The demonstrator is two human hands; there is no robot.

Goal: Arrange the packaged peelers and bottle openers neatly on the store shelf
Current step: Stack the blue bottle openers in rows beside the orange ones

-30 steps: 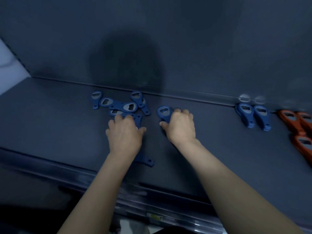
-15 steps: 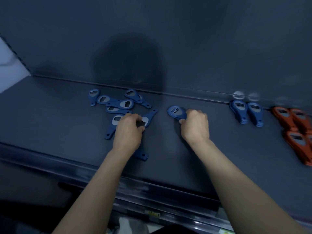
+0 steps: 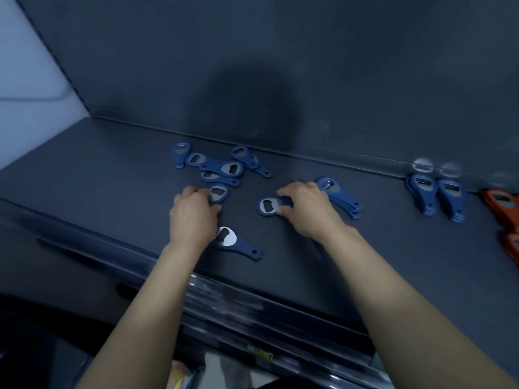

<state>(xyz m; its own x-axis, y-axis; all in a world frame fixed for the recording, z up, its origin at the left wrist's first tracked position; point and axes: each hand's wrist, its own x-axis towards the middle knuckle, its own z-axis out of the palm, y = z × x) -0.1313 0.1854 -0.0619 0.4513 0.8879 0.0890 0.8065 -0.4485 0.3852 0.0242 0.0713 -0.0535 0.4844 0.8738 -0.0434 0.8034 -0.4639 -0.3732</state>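
The single blue opener [image 3: 269, 205] is pinched by its handle between the right hand's [image 3: 307, 210] thumb and fingers, its metal head pointing to nine o'clock. Half a second ago that hand was clamped on the small blue stack [image 3: 341, 198] instead. The stack now lies fanned on the shelf [image 3: 112, 175] at the hand's two o'clock, though it is hard to tell whether the knuckles still brush it.

At nine o'clock of the single opener, the left hand [image 3: 193, 216] curls its fingers on another opener [image 3: 219, 193], just below the loose jumble [image 3: 216, 167] at twelve. A stray opener [image 3: 238, 244] lies at the left wrist's four o'clock.

By this showing, the stack grows one piece at a time. Two tidy blue stacks [image 3: 424, 192] stand far off at three o'clock, with orange openers [image 3: 500, 200] beyond.
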